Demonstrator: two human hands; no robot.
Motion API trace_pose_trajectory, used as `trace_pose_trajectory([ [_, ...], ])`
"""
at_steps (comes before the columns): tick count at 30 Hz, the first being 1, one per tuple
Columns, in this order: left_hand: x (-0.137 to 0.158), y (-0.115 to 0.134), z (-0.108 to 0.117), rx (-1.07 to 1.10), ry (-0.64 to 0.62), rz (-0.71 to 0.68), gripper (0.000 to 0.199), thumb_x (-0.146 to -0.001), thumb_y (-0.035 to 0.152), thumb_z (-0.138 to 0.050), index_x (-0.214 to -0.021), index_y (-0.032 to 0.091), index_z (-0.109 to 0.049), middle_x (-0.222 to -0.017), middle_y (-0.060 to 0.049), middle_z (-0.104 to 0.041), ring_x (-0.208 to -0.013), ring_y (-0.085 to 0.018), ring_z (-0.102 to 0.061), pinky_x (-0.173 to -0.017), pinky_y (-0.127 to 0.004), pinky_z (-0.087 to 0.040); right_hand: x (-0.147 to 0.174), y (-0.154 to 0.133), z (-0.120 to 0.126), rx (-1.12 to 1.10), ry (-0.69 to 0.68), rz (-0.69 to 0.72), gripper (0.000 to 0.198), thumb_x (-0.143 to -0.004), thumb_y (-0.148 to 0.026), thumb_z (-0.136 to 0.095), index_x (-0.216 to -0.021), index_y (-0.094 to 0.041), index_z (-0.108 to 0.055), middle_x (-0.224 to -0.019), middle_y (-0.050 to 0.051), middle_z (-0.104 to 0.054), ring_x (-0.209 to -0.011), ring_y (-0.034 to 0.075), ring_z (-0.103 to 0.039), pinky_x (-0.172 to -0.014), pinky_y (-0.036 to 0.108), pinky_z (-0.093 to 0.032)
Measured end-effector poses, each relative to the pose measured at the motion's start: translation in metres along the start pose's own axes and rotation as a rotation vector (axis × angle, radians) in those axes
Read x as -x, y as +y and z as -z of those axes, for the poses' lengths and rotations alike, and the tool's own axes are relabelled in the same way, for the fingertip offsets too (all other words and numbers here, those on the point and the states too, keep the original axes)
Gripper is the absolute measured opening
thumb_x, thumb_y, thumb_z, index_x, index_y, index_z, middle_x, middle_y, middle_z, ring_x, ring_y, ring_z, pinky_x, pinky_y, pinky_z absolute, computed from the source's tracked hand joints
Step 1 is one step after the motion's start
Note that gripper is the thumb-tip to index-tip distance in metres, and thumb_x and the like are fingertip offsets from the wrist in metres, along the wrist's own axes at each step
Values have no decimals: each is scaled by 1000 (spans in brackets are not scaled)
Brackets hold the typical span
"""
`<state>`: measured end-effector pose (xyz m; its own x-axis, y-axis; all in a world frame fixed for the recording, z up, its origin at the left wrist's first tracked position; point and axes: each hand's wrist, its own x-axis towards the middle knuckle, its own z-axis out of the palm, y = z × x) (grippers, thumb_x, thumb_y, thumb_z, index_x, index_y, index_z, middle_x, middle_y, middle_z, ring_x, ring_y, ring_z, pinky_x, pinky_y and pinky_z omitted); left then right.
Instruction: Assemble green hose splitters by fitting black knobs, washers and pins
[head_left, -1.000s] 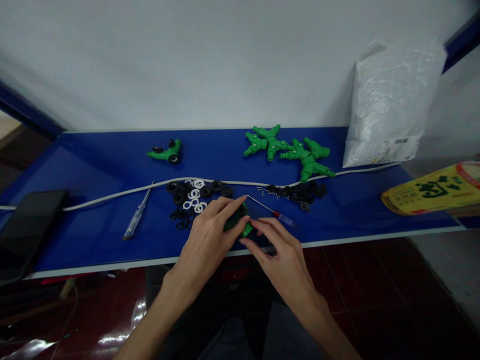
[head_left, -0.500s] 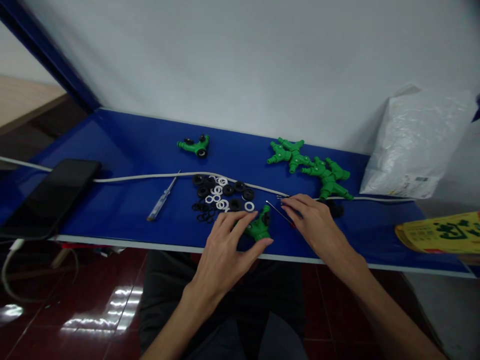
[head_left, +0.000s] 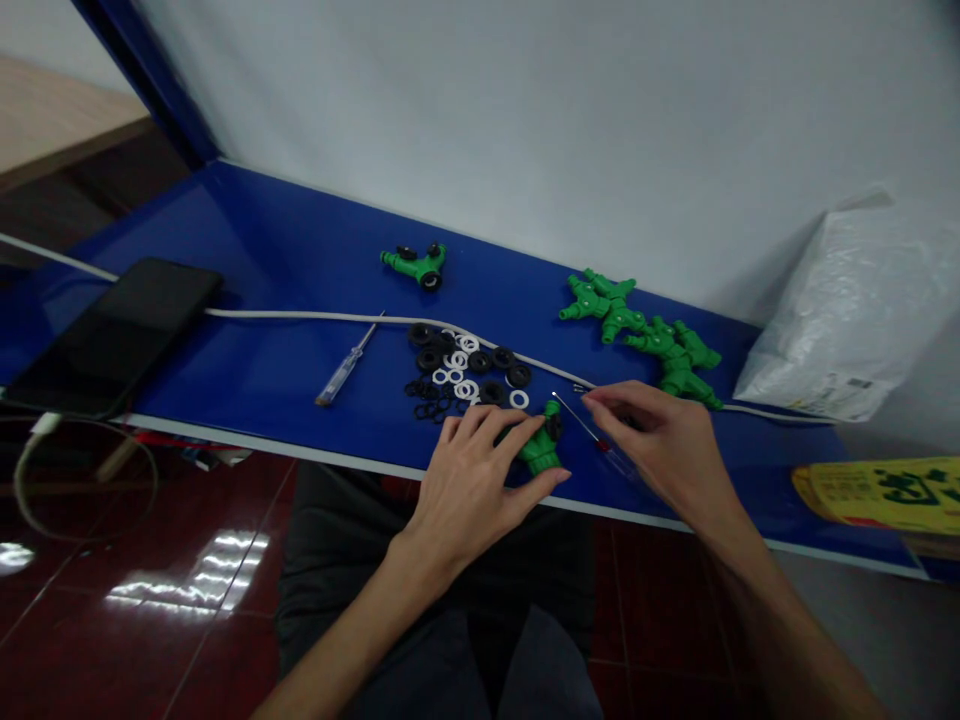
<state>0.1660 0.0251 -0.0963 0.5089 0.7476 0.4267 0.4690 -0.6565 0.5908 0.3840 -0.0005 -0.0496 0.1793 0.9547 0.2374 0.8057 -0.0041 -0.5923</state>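
My left hand [head_left: 491, 455] grips a green Y-shaped hose splitter [head_left: 541, 450] with a black knob, near the table's front edge. My right hand [head_left: 664, 430] hovers just right of it, thumb and forefinger pinched together; whatever they hold is too small to make out. Beneath that hand lies a screwdriver [head_left: 600, 440] with a red collar and a clear handle. A few tiny screws [head_left: 581, 388] are by the right fingertips. Left of the splitter are black caps [head_left: 478, 362], white rings [head_left: 459, 359] and small black rings [head_left: 427, 410] in a loose pile.
Another splitter with black knobs [head_left: 415, 265] stands at the back. Several plain green splitters [head_left: 611, 305] lie to the right, near a white plastic bag [head_left: 817, 310] and a yellow package [head_left: 877, 492]. A second screwdriver [head_left: 349, 363], a white cable [head_left: 300, 315] and a phone [head_left: 120, 335] are leftward.
The view has shifted and tilted. My right hand has drawn slightly back from the screws, with its fingers closed in a pinch. My left hand stays on the splitter.
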Motion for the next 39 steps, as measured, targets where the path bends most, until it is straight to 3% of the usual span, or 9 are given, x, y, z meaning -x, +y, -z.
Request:
trace_pose_trajectory([
  [3, -1, 1, 0, -11, -8, 5, 45, -93, 54, -65, -128, 25, -66, -122, -6, -73, -114, -26, -60, -91, -42, -46, 3, -19, 1, -410, -60, -258, 24, -78, -43, -82, -86, -20, -80, -71, 3, -73, -61, 16, -65, -57, 27, -51],
  [5, -1, 1, 0, -19, -14, 15, 44, -93, 53, -66, -126, 25, -67, -120, -5, -73, -113, -26, -60, -91, -42, -46, 4, -25, -3, -591, -107, -342, 26, -72, -43, -87, -82, -20, -80, -66, 2, -71, -60, 14, -62, -56, 25, -50],
  [10, -1, 0, 0, -17, -28, 10, 43, -94, 54, -64, -126, 26, -66, -120, -3, -73, -111, -25, -60, -91, -42, -45, 7, -21, -13, -677, -124, -406, 24, -70, -40, -90, -80, -20, -81, -67, 2, -70, -62, 11, -61, -58, 22, -49],
  [17, -3, 1, 1, 2, -35, 34, 42, -93, 53, -66, -125, 26, -68, -118, -3, -73, -110, -25, -61, -90, -43, -46, 10, -20, -12, -520, -115, -300, 20, -77, -38, -83, -85, -20, -79, -75, 3, -73, -68, 15, -66, -64, 26, -54],
  [22, -4, 1, 2, -7, -41, 41, 41, -92, 52, -68, -124, 27, -69, -119, -3, -73, -111, -25, -61, -89, -44, -47, 12, -30, -12, -156, -77, 14, 16, -87, -27, -72, -100, -22, -79, -103, 7, -72, -91, 20, -70, -75, 31, -56],
  [28, -4, 3, 2, -7, -51, 69, 37, -94, 48, -67, -124, 27, -69, -121, -4, -74, -112, -26, -61, -90, -43, -47, 19, -37, -19, 156, -17, 253, 19, -92, -19, -67, -106, -17, -78, -107, 10, -71, -96, 22, -71, -84, 36, -60],
  [33, -4, 3, 2, -4, -46, 77, 36, -94, 47, -67, -124, 27, -69, -122, -4, -73, -113, -26, -61, -91, -44, -46, 24, -38, -25, 272, 13, 303, 22, -97, -19, -59, -109, -17, -77, -109, 11, -70, -94, 22, -71, -79, 36, -62],
  [39, -4, 2, 2, -5, -35, 75, 32, -95, 42, -67, -121, 25, -70, -121, -5, -74, -111, -26, -62, -89, -43, -46, 25, -44, -29, 223, 34, 273, 23, -99, -21, -56, -106, -24, -78, -107, 10, -67, -93, 22, -68, -81, 38, -60],
])
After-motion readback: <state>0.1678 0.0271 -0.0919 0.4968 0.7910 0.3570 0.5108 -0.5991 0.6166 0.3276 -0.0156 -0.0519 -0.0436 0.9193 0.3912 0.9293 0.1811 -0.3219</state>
